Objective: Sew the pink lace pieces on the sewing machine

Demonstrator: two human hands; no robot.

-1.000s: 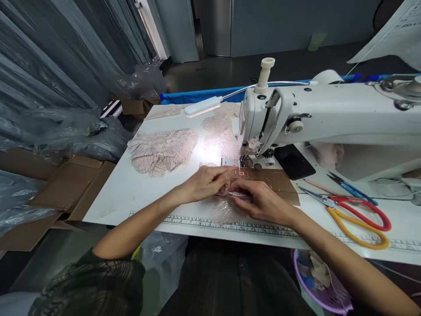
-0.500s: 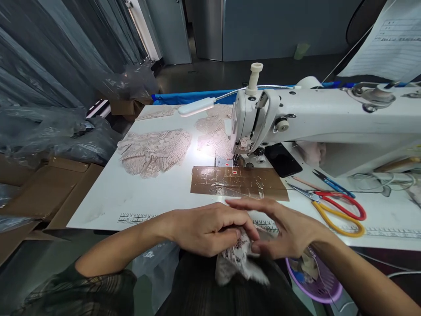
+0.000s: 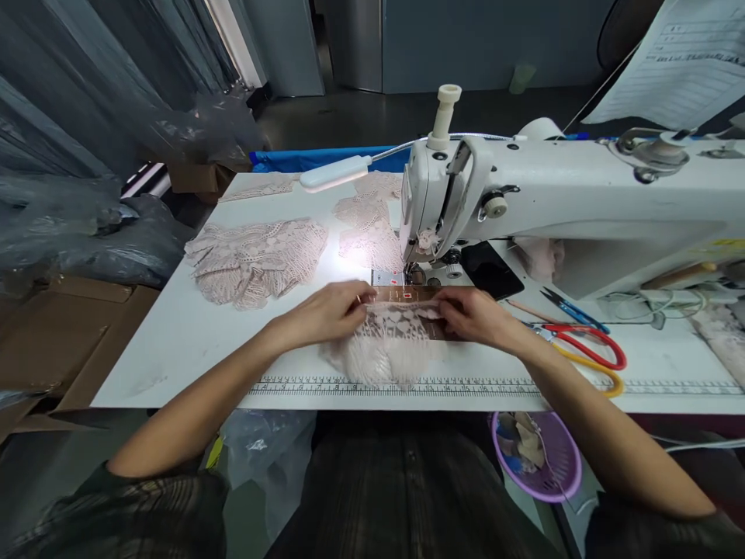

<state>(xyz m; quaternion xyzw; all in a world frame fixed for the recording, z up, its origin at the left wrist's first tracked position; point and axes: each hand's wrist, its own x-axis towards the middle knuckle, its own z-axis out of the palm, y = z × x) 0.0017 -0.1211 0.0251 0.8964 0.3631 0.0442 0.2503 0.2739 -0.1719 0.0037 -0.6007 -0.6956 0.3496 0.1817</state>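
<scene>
A pale pink lace piece (image 3: 387, 341) is stretched between my two hands, its lower part smeared by motion. My left hand (image 3: 334, 310) pinches its upper left corner. At the upper right corner my right hand (image 3: 480, 314) is closed on the same lace. Under it lies a brown taped plate (image 3: 448, 334), partly hidden by the lace and my fingers. Just beyond are the needle and presser foot of the white sewing machine (image 3: 436, 202), apart from the lace. More lace pieces (image 3: 369, 241) lie left of the needle, lit by a lamp (image 3: 336, 173).
A lace pile (image 3: 259, 260) sits on the white table (image 3: 168, 334). Right of my right hand are a black phone (image 3: 490, 269), blue snips (image 3: 573, 307) and red-and-yellow scissors (image 3: 590, 349). A purple basket (image 3: 538, 485) with scraps stands below the table edge. Cardboard boxes (image 3: 75, 334) are at left.
Both hands have moved from my lap up and forward onto the table, carrying the lace. They have spread apart, and the crumpled lace is now stretched flat along its upper edge.
</scene>
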